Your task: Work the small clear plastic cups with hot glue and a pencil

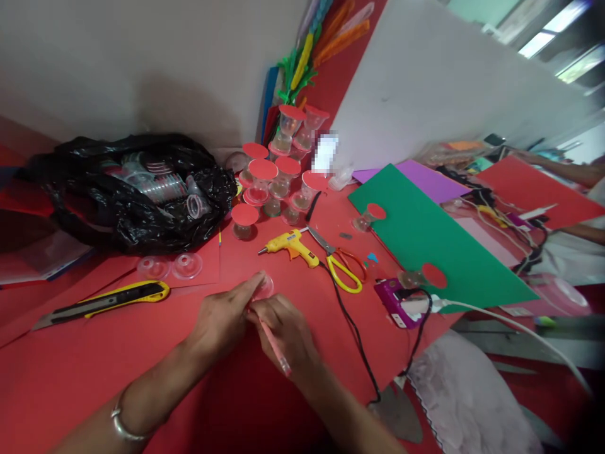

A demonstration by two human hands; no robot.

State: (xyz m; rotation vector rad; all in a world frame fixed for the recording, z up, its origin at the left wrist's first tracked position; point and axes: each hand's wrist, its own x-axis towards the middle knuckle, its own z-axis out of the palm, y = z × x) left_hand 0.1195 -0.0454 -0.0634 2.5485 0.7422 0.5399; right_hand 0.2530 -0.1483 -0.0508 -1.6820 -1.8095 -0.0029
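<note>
My left hand [222,318] presses a clear round plastic piece [266,287], a cup or lid, down on the red sheet [189,328]; its fingers cover much of it. A pink pencil [275,347] is gripped in my right hand [286,328], its eraser end pointing back toward me. The pencil's tip is hidden between the two hands, beside the plastic piece. Just beyond them lie a yellow glue gun [290,246] and yellow-and-orange-handled scissors [338,258]. To the left is a yellow-and-black box cutter [108,299] with its blade out.
Two clear lids [186,265] lie near a black bag [113,221] of plastic cups. Several cup pairs with red discs [263,169] stand at the back. Right are a green sheet [435,233], a purple power box [399,302] with cords, and another person's arm [558,169].
</note>
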